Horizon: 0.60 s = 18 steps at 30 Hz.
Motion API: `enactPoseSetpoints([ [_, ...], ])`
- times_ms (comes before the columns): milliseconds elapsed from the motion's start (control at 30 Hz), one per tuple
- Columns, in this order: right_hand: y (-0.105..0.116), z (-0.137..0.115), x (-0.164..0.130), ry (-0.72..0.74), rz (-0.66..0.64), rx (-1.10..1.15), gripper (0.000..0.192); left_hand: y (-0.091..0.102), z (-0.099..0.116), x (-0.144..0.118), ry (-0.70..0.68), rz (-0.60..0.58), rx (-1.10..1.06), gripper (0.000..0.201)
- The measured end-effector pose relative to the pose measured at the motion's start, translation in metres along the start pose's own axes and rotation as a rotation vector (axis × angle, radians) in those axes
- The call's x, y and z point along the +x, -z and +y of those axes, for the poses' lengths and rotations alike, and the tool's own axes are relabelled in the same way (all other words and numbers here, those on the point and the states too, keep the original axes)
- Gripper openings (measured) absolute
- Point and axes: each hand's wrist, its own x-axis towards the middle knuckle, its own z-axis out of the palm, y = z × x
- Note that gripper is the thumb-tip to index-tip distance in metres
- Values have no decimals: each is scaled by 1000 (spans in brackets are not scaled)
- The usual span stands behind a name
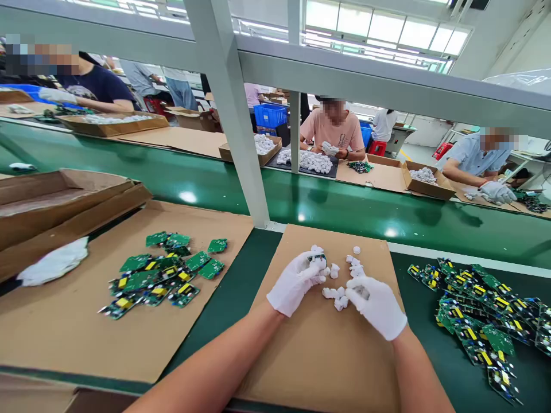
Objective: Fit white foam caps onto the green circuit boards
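Both my hands wear white gloves and rest over a brown cardboard sheet. My left hand grips a small green circuit board fitted into a white plastic piece. My right hand is curled, fingertips down among several small white plastic parts scattered on the sheet; whether it grips one is hard to tell. A pile of green circuit boards lies to the right on the green mat.
Another heap of circuit boards sits on cardboard at left, beside a white glove and flat cartons. A green conveyor belt and a white post stand ahead. Other people work across the belt with boxes of white parts.
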Motion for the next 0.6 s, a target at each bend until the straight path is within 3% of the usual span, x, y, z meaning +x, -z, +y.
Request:
enactPoseSetpoints([
  [133,-10,-8,-6,109,-96,-342,9,3,10,17,3,-58,264,32],
  [233,-19,-11,-7,139,-131,-558,21,15,19,59,-76,72,711,55],
  [300,-24,-12,-6,132,-138,-629,21,27,20,96,-67,127,837,60],
  [433,-27,-9,-5,134,-123,-678,5,53,16,157,-32,257,1084,52],
  [600,-24,-4,-4,187,-84,-491,10,73,15,180,-1,313,1385,35],
])
